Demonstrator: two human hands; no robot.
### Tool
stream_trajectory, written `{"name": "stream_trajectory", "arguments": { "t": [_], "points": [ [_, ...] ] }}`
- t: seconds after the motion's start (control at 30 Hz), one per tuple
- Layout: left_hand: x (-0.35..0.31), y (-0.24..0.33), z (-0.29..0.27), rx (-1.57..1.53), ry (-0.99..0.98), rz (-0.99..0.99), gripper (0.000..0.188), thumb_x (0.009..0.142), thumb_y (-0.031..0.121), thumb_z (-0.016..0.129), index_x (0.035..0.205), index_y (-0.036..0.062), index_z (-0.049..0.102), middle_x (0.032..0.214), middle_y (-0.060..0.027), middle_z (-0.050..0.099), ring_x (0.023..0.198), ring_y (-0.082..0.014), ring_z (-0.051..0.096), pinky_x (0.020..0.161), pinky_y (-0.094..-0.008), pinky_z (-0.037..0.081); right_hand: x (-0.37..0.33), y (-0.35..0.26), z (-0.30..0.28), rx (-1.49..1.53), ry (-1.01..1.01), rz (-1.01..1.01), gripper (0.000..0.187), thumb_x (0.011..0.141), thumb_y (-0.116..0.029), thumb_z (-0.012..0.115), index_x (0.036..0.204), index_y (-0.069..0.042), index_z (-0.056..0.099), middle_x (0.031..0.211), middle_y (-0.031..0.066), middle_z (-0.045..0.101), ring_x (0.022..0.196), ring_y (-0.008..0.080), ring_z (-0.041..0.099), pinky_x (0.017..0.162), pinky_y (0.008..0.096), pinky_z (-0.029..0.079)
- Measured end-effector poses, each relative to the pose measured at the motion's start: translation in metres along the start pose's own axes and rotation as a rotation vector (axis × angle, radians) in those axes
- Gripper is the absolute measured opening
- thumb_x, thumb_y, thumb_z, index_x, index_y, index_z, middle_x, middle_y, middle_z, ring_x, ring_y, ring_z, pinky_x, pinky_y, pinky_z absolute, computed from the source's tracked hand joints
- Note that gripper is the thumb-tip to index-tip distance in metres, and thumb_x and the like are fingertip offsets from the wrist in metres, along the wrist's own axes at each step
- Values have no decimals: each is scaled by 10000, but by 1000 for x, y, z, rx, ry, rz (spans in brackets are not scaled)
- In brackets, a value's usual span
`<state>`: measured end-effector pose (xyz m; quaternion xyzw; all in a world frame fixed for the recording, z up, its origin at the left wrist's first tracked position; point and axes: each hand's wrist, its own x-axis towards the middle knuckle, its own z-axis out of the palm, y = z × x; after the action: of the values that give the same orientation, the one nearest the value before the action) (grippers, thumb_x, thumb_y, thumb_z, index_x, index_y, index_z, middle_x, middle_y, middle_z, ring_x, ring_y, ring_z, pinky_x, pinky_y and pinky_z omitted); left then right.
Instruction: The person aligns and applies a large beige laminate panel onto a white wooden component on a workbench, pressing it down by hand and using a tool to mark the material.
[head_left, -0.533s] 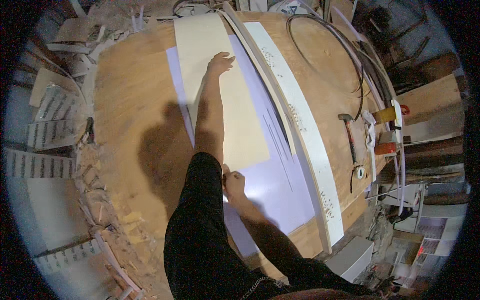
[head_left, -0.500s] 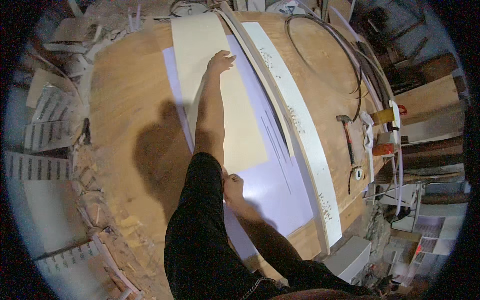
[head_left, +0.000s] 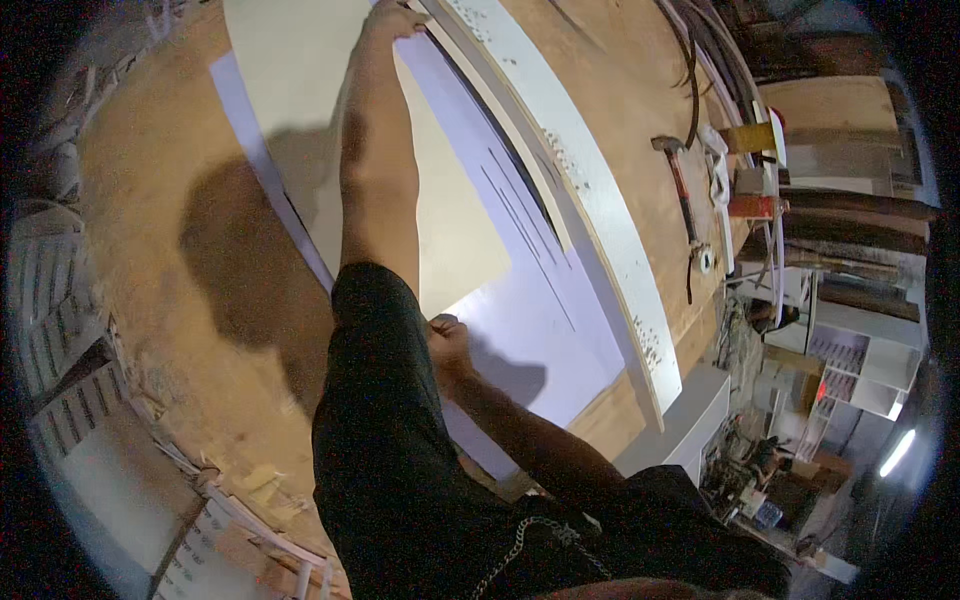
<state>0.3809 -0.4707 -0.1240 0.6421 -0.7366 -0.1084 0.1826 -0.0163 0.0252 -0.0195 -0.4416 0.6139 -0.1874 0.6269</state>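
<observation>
A long cream sheet [head_left: 455, 225] lies over a larger pale lilac sheet [head_left: 550, 310]. My left arm stretches over the cream sheet. At the upper edge of the picture, my left hand [head_left: 398, 20] is by the cream sheet's right side, fingers extended; the hand is partly cut off. Close to my body, my right hand [head_left: 448, 347] is closed, by the near end of the cream sheet. Whatever its fingers hold, if anything, is hidden. Several thin dark lines run along the lilac sheet beside the cream one.
A long white strip with a speckled face [head_left: 600, 205] runs along the sheets' right side on the wooden board [head_left: 140, 270]. Farther right lie a hammer [head_left: 682, 190], a tape roll [head_left: 705, 260] and dark cables [head_left: 690, 80]. Stacked boards [head_left: 830, 110] stand beyond.
The view has shifted, so the sheets and tools sit higher and farther left. My left hand is now at the upper edge of the picture. My right hand stays closed near the cream sheet's end.
</observation>
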Motion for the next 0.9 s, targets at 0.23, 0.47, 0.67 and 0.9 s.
{"name": "stream_trajectory", "arguments": {
  "t": [0.23,0.47,0.67,0.9],
  "points": [
    [10,-56,2,318,295,155,319,824,363,703,1141,346,736,950,73,751,940,-102,650,988,-352,398,-21,-35,10,88,-95,83,557,960,-427,666,619,14,679,580,97,660,492,171,610,523,333,502],
    [-23,-13,-67,445,289,-51,385,862,313,672,1233,213,684,1008,-143,726,889,-189,686,792,-417,551,-25,-39,25,229,-130,-2,441,982,-270,678,601,-76,566,553,-25,555,475,60,431,430,279,348],
    [-15,32,-131,-1462,771,-87,433,820,79,684,1245,83,601,932,-150,709,773,-228,685,567,-329,544,-12,-24,19,128,-73,104,464,951,-356,707,619,-70,556,615,68,630,459,141,530,447,292,432],
    [-118,-109,-243,-1556,1020,-43,328,949,194,490,1180,-2,615,1021,-122,693,813,-268,656,714,-401,547,1,-13,16,197,-150,138,416,965,-330,677,750,11,574,712,193,693,601,289,709,567,441,618]
  ]
}}
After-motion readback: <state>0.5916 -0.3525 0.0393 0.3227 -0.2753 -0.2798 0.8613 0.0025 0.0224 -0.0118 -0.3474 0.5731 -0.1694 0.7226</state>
